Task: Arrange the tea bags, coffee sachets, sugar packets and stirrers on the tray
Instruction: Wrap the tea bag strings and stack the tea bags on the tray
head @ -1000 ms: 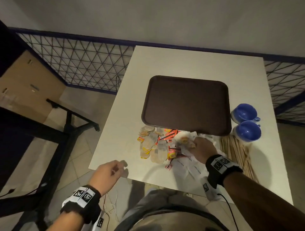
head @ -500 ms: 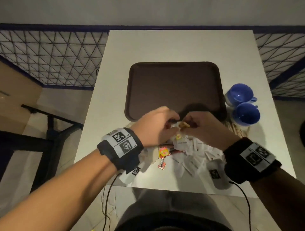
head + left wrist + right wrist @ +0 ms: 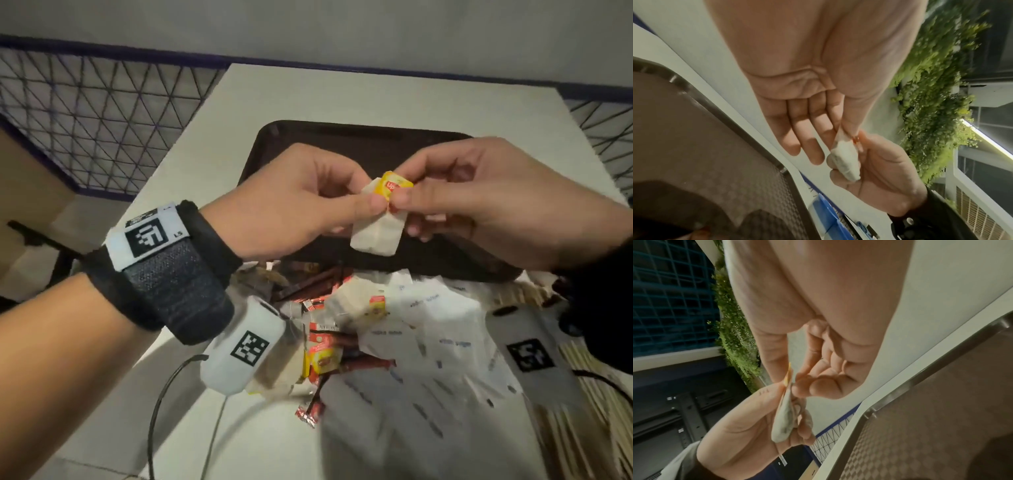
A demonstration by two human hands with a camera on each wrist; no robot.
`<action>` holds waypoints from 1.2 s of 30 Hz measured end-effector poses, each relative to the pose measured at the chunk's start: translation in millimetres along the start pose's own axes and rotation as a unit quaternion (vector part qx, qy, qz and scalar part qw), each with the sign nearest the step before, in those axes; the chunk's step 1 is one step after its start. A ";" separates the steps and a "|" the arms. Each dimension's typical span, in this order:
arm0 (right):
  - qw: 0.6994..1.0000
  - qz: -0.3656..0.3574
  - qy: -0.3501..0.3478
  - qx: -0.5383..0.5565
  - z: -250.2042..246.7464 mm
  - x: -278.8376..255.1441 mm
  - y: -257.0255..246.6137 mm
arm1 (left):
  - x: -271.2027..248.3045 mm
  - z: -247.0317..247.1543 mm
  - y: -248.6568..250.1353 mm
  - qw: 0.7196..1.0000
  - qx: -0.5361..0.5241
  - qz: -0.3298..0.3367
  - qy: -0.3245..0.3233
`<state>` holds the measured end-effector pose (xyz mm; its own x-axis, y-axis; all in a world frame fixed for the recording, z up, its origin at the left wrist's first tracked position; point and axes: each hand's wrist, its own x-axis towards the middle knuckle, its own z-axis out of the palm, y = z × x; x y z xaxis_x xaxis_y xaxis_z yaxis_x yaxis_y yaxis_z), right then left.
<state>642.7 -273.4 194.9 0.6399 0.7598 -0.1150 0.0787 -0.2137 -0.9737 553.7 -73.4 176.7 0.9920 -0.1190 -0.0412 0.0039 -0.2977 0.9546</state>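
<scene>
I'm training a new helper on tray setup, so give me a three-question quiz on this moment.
1. True or false: the tray already holds sachets.
2. Which hands pinch the tea bag? A) left only B) right only C) both
3. Fill in: the held bag's tag is mostly ____.

Key: 1 false, it looks bare where visible. 2 C, left hand and right hand. 3 yellow.

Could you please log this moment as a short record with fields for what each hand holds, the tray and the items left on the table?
left hand: pinches the tea bag
right hand: pinches the tea bag's yellow tag
tray: dark brown; no items visible on it
table: loose sachets, sugar packets, stirrers
</scene>
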 end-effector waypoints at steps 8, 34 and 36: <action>0.997 -0.044 0.049 -0.041 21.6 -38.5 2.8 | -37.5 24.3 -5.5 0.997 0.029 0.054 0.049; 0.945 -0.072 0.084 -0.307 62.8 152.7 -81.5 | -43.8 -112.1 -47.6 0.894 -0.286 0.118 0.324; 0.940 -0.043 0.084 -0.328 58.8 191.8 -65.2 | -44.1 -129.4 -58.9 0.877 -0.317 0.117 0.340</action>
<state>715.3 -77.6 224.8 0.7168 0.6958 0.0457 0.5552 -0.5298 -0.6411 526.1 71.9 160.5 0.8197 0.5508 0.1570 -0.3544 0.2724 0.8946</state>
